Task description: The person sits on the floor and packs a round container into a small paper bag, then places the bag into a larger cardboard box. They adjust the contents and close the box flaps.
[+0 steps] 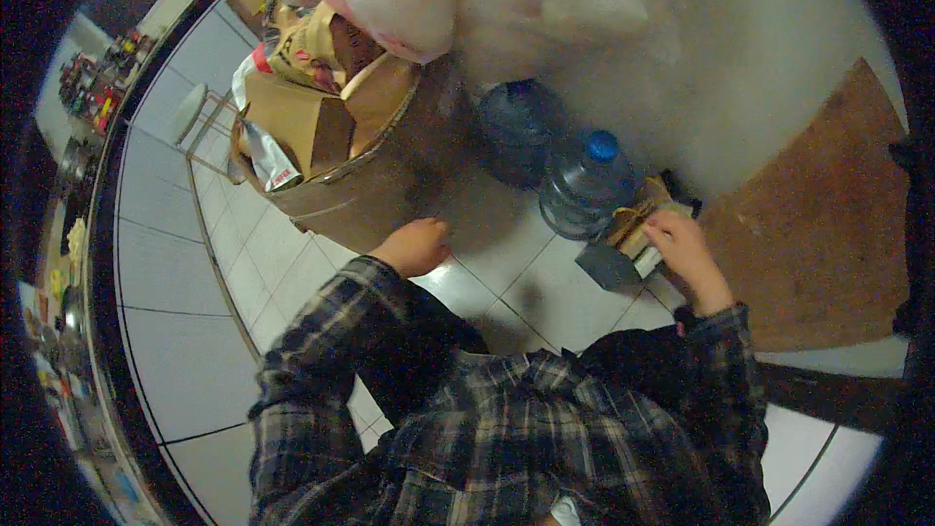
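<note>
Low on the right stands a small dark grey box (pixel 606 265) with brown and pale pieces (pixel 631 230) sticking up out of it. My right hand (pixel 685 251) is over its right side, fingers bent and pressed together at those pieces; what they grip is hidden. My left hand (pixel 417 247) hangs curled in a loose fist above the tiled floor, near the foot of a big round brown bin (pixel 336 197), with nothing visible in it. Touching or close to the small box is a clear bluish water jug (pixel 584 190) with a blue cap.
Another water jug (pixel 518 131) stands behind the first. Cardboard and packets, including a tan carton (pixel 292 122), fill the bin. Large plastic bags (pixel 555 0) bulge above it. A brown board (pixel 813 234) leans at the right; a cluttered counter (pixel 107 234) runs along the left.
</note>
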Demonstrator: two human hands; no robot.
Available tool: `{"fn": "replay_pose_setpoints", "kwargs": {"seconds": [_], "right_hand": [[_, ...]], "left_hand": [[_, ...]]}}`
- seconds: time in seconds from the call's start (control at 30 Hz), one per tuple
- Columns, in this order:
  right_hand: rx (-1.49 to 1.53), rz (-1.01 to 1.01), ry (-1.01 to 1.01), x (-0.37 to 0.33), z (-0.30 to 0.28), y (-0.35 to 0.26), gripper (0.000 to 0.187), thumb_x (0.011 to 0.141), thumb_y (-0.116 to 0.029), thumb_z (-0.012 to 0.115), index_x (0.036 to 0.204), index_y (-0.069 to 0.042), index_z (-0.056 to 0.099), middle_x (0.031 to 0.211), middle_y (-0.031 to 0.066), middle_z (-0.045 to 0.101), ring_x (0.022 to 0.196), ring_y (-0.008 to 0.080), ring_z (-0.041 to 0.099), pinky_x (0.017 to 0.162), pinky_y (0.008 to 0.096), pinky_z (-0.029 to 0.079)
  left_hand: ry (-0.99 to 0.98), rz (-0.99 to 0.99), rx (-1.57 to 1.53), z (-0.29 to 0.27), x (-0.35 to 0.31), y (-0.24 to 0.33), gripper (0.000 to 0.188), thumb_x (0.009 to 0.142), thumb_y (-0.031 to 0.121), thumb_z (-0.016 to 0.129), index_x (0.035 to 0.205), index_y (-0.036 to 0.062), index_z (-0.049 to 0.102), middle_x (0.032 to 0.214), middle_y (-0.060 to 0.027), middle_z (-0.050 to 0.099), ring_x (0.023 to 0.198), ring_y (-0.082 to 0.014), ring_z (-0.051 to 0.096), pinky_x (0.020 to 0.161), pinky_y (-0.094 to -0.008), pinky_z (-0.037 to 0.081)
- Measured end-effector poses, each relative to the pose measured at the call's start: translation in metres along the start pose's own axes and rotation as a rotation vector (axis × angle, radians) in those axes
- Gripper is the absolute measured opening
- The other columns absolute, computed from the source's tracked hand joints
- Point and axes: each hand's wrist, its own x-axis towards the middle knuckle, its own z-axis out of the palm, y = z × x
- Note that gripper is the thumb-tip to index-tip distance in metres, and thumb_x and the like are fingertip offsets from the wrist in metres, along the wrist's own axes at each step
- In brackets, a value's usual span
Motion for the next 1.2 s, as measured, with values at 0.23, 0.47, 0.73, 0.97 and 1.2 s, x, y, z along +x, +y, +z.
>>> {"fn": "replay_pose_setpoints", "kwargs": {"seconds": [0.23, 0.47, 0.73, 0.97, 1.2], "right_hand": [[-0.169, 0.028, -0.375, -0.091, -0.069, -0.031, 0.023, 0.079, -0.012, 0.066, 0.1, -0.005, 0.061, 0.105, 0.0165, 0.06, 0.101, 0.0352, 0.056, 0.088, 0.0406, 0.046], [-0.47, -0.362, -0.719, -0.14, -0.053, -0.045, 0.037, 0.081, -0.019, 0.064, 0.117, -0.011, 0.058, 0.126, 0.0153, 0.054, 0.117, 0.0355, 0.05, 0.097, 0.048, 0.041], [-0.287, -0.689, -0.835, -0.125, -0.06, 0.012, 0.038, 0.083, -0.019, 0.061, 0.12, -0.012, 0.058, 0.129, 0.0146, 0.053, 0.118, 0.0346, 0.049, 0.097, 0.0483, 0.041], [-0.272, -0.669, -0.953, -0.086, -0.087, 0.02, 0.035, 0.084, -0.021, 0.059, 0.118, -0.011, 0.059, 0.125, 0.0147, 0.054, 0.114, 0.0341, 0.051, 0.094, 0.0476, 0.042], [-0.339, -0.392, -1.003, -0.068, -0.116, -0.022, 0.031, 0.086, -0.024, 0.057, 0.112, -0.009, 0.06, 0.116, 0.0154, 0.057, 0.106, 0.034, 0.054, 0.089, 0.0463, 0.044]], "left_hand": [[0.054, 0.192, -0.038, -0.022, -0.114, -0.047, 0.038, 0.088, 0.028, 0.057, 0.114, 0.0004, 0.054, 0.113, -0.0223, 0.053, 0.106, -0.0403, 0.052, 0.09, -0.0452, 0.045], [-0.067, 0.509, 0.161, -0.016, -0.126, -0.032, 0.057, 0.082, 0.036, 0.057, 0.13, 0.007, 0.048, 0.133, -0.016, 0.048, 0.125, -0.0326, 0.044, 0.103, -0.0476, 0.036], [-0.277, 0.757, -0.023, 0.0, -0.117, -0.064, 0.061, 0.079, 0.029, 0.06, 0.133, 0.0069, 0.045, 0.138, -0.0102, 0.047, 0.129, -0.0278, 0.043, 0.107, -0.0421, 0.035], [-0.519, 0.544, -0.077, -0.03, -0.113, -0.061, 0.054, 0.075, 0.018, 0.058, 0.128, 0.0078, 0.052, 0.134, -0.0105, 0.051, 0.128, -0.0241, 0.045, 0.108, -0.0382, 0.035], [-0.047, 0.122, -0.201, -0.046, -0.134, -0.046, 0.039, 0.081, 0.023, 0.051, 0.116, 0.007, 0.056, 0.112, -0.0129, 0.059, 0.1, -0.031, 0.059, 0.08, -0.044, 0.05]]}}
